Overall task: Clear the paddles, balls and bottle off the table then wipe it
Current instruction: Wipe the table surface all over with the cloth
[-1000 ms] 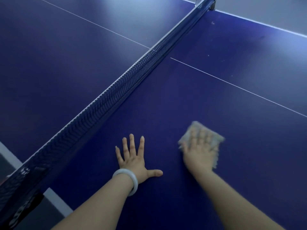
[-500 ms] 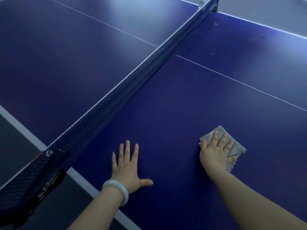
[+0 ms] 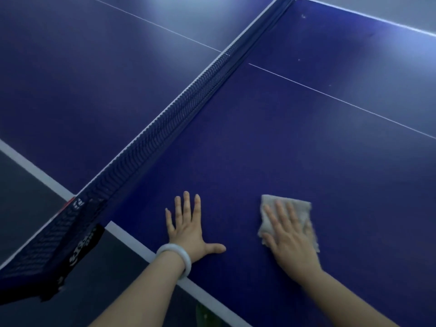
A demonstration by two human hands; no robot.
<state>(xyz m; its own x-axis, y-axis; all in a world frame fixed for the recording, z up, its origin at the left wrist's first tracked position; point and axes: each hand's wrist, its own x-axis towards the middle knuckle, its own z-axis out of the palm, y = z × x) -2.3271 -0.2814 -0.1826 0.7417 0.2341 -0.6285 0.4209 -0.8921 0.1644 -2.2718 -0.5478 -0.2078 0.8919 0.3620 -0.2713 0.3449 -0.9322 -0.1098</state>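
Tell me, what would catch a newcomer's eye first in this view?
Probably the right hand, pressed flat on a grey cloth low on the deep blue table. Beside it the left hand, with a pale bangle on its wrist, rests spread and flat near the table's white edge. The dark net cuts diagonally from lower left to the top.
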